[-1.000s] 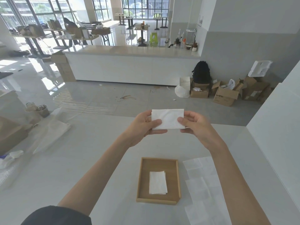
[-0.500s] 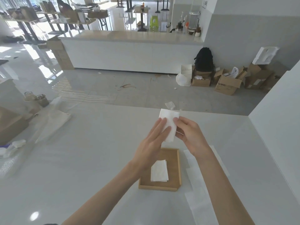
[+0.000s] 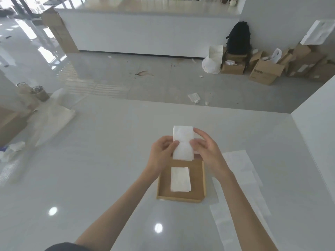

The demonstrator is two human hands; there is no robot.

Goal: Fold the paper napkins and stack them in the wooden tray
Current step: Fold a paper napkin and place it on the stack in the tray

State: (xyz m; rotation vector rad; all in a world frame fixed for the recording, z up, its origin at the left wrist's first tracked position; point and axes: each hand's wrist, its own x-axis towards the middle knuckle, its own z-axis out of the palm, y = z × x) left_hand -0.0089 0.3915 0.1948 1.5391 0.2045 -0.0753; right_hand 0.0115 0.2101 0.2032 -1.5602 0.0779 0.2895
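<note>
A second ago the folded napkin (image 3: 183, 142) was held wide and level between the hands; now it has been turned upright and brought down over the far end of the wooden tray (image 3: 181, 198). The left hand (image 3: 162, 153) pinches its left edge in a narrow grip, and the right hand (image 3: 205, 148) pinches the right edge likewise, so both hold the napkin clear of the surface (image 3: 108, 160). By my judgement the folding is done and setting it down is next. One stacked napkin (image 3: 180, 179) already lies flat in the tray, directly below. Unfolded napkins (image 3: 239, 169) wait in a row just right of the tray, touching nothing else. A pale cloth bag (image 3: 52, 122) lies well apart at the left. Nothing stands between the held napkin and the stack
</note>
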